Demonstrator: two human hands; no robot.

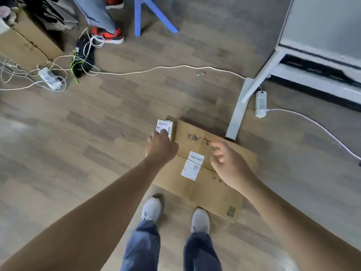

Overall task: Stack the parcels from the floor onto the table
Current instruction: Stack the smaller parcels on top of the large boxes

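A large flat cardboard parcel [197, 192] lies on the wood floor [97, 133], just beside the foot of the white table leg [239, 108]. Black handwritten characters [195, 138] run across its far half, but they cannot be read. A white shipping label [192, 165] with barcodes sits across its centre seam, its print too small to make out, and a small dark printed square [230, 211] marks the near right corner. A small parcel [165, 125], mostly covered by its own white label, sits at the large parcel's far left corner. The left grip [161, 148] rests on the small parcel's near end with bent fingers. The thumb is hidden, so I cannot tell whether it has closed round it. The right grip [228, 163] hovers over the large parcel with fingers loosely curled, holding nothing. The table [322, 26] is cut off at the upper right. A white power strip [261, 104] with its cable lies near the leg. Farther off are tangled cords around a second power strip [49, 78], a brown carton [25, 45], blue stool legs [150, 16] and another person's red-and-black shoe [108, 35]. The wearer's two grey shoes [151, 209] stand at the large parcel's near edge.
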